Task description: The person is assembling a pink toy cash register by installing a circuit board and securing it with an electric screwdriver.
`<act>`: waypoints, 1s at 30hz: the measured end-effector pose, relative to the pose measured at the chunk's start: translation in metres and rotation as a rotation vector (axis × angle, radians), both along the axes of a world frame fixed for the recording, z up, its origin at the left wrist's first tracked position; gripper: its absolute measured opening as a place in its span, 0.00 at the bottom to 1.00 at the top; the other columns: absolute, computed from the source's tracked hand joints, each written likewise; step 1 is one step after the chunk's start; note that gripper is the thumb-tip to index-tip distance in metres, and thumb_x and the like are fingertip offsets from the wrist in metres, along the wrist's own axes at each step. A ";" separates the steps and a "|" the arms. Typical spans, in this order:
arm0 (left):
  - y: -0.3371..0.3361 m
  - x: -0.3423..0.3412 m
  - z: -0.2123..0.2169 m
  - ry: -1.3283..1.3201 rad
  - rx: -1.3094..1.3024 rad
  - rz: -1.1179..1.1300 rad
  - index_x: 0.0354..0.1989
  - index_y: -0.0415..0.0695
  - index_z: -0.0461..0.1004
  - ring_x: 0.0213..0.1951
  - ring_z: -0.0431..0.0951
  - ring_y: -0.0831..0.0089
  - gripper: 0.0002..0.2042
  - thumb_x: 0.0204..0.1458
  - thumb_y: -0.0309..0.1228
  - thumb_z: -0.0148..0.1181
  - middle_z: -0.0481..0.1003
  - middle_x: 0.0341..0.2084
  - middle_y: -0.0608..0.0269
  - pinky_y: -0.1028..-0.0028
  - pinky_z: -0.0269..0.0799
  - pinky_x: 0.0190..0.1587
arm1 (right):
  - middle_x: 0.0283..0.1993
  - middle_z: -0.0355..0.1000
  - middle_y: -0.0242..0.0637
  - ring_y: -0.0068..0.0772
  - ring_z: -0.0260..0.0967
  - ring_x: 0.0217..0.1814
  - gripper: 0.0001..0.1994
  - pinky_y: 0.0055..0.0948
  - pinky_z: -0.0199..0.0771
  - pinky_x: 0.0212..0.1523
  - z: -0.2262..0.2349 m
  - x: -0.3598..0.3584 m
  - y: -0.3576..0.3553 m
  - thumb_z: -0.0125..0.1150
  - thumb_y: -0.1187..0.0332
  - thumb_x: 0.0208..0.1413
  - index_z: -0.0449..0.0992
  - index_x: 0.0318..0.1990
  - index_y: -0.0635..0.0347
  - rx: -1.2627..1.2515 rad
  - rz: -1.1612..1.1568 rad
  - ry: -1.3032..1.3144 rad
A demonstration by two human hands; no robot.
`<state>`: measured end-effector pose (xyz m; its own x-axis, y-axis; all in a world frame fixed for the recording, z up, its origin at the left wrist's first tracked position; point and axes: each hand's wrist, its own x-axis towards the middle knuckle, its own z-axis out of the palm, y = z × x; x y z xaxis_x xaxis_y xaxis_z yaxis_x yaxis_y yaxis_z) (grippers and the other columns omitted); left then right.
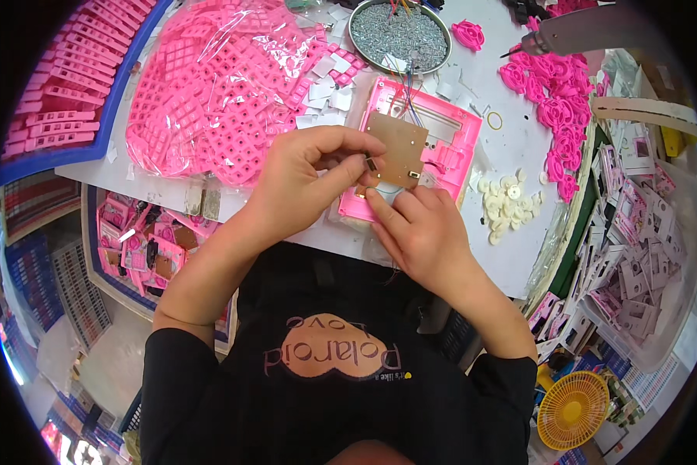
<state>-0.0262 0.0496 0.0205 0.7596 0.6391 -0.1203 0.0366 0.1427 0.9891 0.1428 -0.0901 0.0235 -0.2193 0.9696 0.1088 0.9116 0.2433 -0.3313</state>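
Observation:
A pink plastic housing (453,128) lies on the white table (519,256) in front of me, with a brown circuit board (399,147) and thin coloured wires (405,97) in it. My left hand (309,182) pinches the board's near left edge between thumb and fingers. My right hand (418,229) rests on the housing's near edge, its forefinger pointing at the board's lower corner.
A clear bag of pink keypad grids (216,93) lies at the left. A round tin of screws (399,35) stands behind the housing. Pink round parts (557,108), small white discs (507,203), a blue tray (77,77), an electric screwdriver (581,35) and a yellow fan (571,409) surround them.

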 end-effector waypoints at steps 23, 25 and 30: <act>-0.039 0.037 0.003 0.066 0.879 -0.202 0.38 0.42 0.76 0.35 0.77 0.57 0.09 0.49 0.23 0.66 0.75 0.31 0.59 0.63 0.73 0.34 | 0.33 0.70 0.40 0.46 0.70 0.38 0.08 0.42 0.72 0.35 0.026 0.054 -0.021 0.67 0.74 0.49 0.73 0.35 0.61 0.005 -0.108 0.298; -0.043 0.033 0.003 0.045 0.915 -0.189 0.38 0.43 0.76 0.35 0.77 0.58 0.09 0.48 0.24 0.66 0.74 0.31 0.60 0.63 0.72 0.34 | 0.33 0.70 0.40 0.46 0.70 0.38 0.08 0.41 0.72 0.36 0.026 0.057 -0.028 0.66 0.72 0.50 0.72 0.34 0.61 -0.080 -0.097 0.299; -0.047 0.018 -0.021 0.121 1.097 -0.337 0.35 0.43 0.77 0.32 0.74 0.61 0.09 0.45 0.25 0.67 0.73 0.30 0.61 0.64 0.72 0.36 | 0.31 0.70 0.37 0.43 0.71 0.38 0.07 0.39 0.72 0.34 0.028 0.051 -0.028 0.65 0.70 0.50 0.72 0.32 0.60 -0.087 -0.059 0.137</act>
